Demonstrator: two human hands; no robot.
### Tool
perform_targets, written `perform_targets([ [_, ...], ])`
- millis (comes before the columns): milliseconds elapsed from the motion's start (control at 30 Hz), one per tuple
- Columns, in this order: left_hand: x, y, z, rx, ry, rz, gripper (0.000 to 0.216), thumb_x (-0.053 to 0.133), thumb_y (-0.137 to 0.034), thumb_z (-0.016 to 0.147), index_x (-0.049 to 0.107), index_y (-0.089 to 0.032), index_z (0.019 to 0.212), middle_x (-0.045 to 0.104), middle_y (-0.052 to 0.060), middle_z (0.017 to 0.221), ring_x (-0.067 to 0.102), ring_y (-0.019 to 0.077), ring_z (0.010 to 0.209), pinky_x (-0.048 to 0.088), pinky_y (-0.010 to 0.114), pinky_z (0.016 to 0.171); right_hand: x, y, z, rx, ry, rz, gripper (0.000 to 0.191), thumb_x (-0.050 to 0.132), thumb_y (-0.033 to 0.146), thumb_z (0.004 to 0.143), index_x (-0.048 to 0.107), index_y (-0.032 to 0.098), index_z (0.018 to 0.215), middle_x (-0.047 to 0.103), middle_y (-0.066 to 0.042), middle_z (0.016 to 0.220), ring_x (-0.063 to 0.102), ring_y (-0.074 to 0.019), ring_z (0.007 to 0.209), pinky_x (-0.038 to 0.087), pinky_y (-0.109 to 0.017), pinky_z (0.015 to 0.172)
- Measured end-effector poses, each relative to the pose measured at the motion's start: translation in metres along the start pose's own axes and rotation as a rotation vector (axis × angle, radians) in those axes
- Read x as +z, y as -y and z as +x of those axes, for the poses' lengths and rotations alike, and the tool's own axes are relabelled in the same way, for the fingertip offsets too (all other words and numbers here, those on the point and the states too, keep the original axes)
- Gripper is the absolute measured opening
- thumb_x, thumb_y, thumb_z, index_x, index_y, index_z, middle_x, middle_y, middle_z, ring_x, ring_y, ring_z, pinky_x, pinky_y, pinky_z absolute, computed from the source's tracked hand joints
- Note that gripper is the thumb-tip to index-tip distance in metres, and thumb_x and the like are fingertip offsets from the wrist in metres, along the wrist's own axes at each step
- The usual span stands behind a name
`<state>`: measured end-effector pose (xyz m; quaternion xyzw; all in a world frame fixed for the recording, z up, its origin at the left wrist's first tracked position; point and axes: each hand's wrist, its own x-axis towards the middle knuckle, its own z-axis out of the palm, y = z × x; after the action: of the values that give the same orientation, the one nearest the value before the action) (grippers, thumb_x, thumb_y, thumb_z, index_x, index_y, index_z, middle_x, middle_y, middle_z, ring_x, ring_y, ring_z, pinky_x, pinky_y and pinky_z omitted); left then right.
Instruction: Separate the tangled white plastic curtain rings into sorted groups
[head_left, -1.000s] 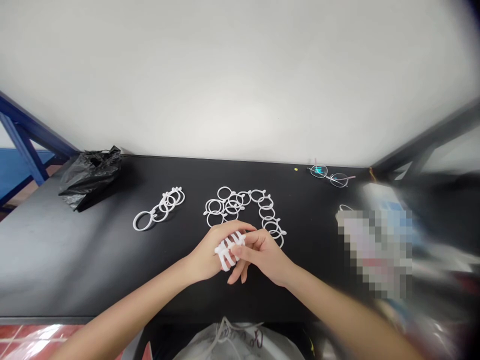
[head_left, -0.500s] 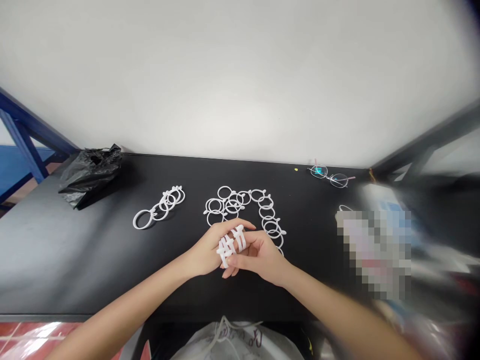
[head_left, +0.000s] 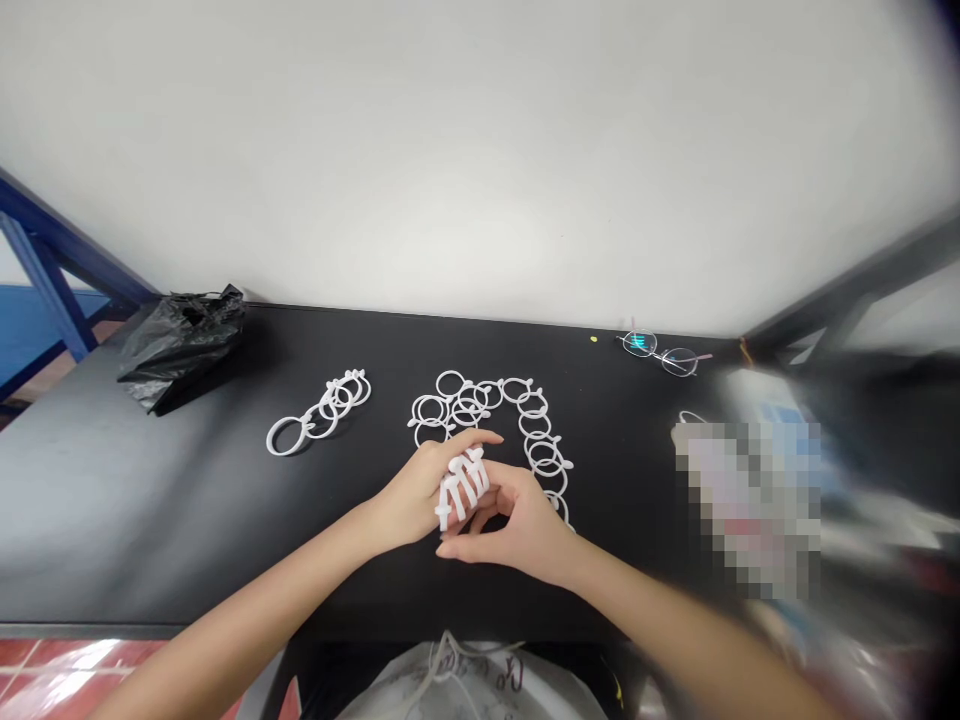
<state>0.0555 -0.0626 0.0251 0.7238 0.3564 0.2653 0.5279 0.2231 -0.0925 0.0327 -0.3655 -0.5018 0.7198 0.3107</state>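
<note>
Fingers: the left hand's point(head_left: 416, 490) curl about a stack of white rings point(head_left: 466, 484), its thumb reaching along the far side; the right hand's point(head_left: 532, 525) are loosely spread, index at the stack's right end, thumb away beneath.
Stack of rings: between both hands, above the front half of the desk point(head_left: 397, 345); whether any ring loops a finger, I cannot tell.
Right thumb, just changed: half a second ago it pressed on the near face of the stack; now it stands off.
Bands, just changed: the gap that split them has closed into one fan.
What that means: the load seems to rest mostly on the left hand, leaving the right freer to sort or straighten the bands.
Clump of rings point(head_left: 452, 400): just beyond the left thumb.
Curved row of rings point(head_left: 555, 440): beside the right hand, more of its near end showing than earlier.
Short row of rings point(head_left: 328, 405): farther left.
Eyeglasses point(head_left: 658, 355): far right, near the wall point(head_left: 480, 200).
Black bag point(head_left: 187, 345): far left.
</note>
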Motion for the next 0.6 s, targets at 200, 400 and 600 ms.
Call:
perform_targets([
  [200,-0.002,-0.007,0.003,-0.031,-0.019,0.051,0.044,0.046,-0.012,0.082,0.055,-0.019,0.124,0.058,-0.005,0.067,0.054,0.0108,0.058,0.043,0.022,0.060,0.000,0.000,0.000,-0.053,-0.025,-0.050,0.022,0.081,0.025,0.071,0.065,0.015,0.082,0.065,0.001,0.072,0.062,-0.0106,0.062,0.053,-0.024,0.062],
  [400,-0.008,0.002,0.001,0.036,-0.007,0.414,0.054,0.050,-0.010,0.079,0.049,-0.019,0.132,0.070,0.002,0.091,0.061,0.0121,0.059,0.043,0.022,0.058,-0.005,-0.002,0.001,-0.023,0.053,0.003,0.023,0.073,0.036,0.081,0.066,0.014,0.086,0.055,0.002,0.069,0.052,-0.0080,0.055,0.049,-0.022,0.053],
  [600,-0.012,0.006,-0.001,0.113,0.063,0.713,0.044,0.051,-0.022,0.087,0.052,-0.015,0.130,0.068,0.001,0.064,0.063,0.0188,0.052,0.040,0.024,0.052,-0.004,0.002,-0.001,-0.004,0.137,-0.037,0.028,0.059,0.040,0.093,0.062,0.013,0.088,0.065,-0.004,0.080,0.064,-0.0122,0.067,0.052,-0.025,0.062],
])
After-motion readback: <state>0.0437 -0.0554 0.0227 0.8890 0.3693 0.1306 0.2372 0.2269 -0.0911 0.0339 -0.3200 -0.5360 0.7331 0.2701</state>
